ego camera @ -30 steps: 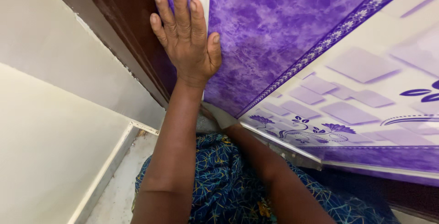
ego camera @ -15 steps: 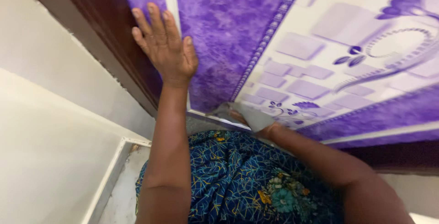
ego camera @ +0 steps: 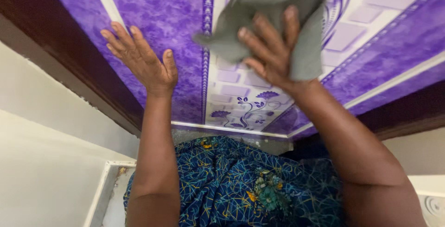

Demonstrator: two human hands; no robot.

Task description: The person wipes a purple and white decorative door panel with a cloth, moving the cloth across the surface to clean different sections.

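Right hand (ego camera: 271,51), upper centre, grips grey cloth (ego camera: 278,20) against purple patterned door panel (ego camera: 162,18); left hand (ego camera: 143,60), apart, flat on panel. Best: keep cloth flat, press evenly, brace steady.

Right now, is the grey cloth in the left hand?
No, the grey cloth is held by the right hand, while the left hand lies flat and bare on the purple panel.

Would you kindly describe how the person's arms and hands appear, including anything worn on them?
Both arms are bare to above the elbow, with no sleeves in view. The left hand and right hand wear no gloves, and no rings, bangles or watch are visible.
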